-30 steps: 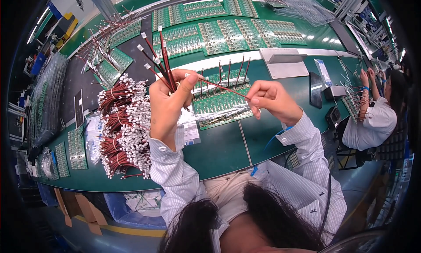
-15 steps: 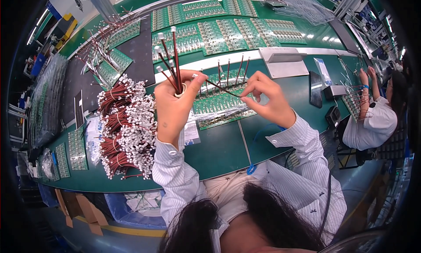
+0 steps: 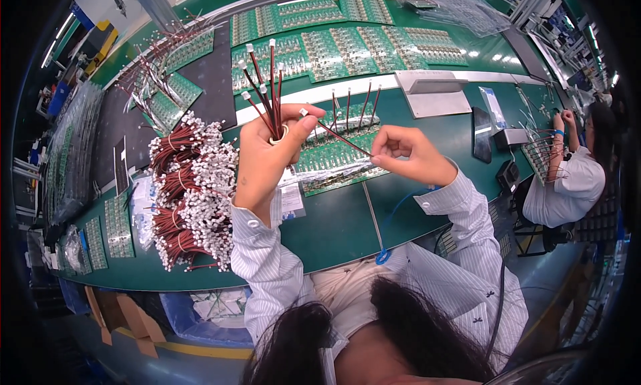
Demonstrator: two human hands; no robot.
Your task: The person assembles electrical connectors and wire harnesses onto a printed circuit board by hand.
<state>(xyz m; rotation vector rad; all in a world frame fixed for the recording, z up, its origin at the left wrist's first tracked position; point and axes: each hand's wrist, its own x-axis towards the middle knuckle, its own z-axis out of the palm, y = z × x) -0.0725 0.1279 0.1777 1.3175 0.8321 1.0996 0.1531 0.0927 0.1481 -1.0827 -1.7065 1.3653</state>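
Observation:
My left hand [image 3: 270, 151] is closed around a small bunch of dark red and black wire leads [image 3: 270, 94] whose white connectors point up. A pale ring loops round the bunch at my palm. Between that thumb and forefinger sits the white connector of a single wire lead [image 3: 344, 139]. Its far end is pinched by my right hand [image 3: 408, 154], so the lead runs slanting between both hands. Behind and below it lies a green circuit board panel [image 3: 337, 161], with several wire leads standing upright along its far part.
Bundled wire leads [image 3: 190, 191] are heaped at the left. Further circuit board panels [image 3: 347, 51] lie in rows at the back. A metal bracket [image 3: 431, 94], a phone [image 3: 481, 134] and a black box [image 3: 507, 176] are to the right. A co-worker [image 3: 567, 178] sits at far right.
My right hand has shifted slightly down and right with the lead's end. My left hand has tilted a little, and the lead between them looks straighter.

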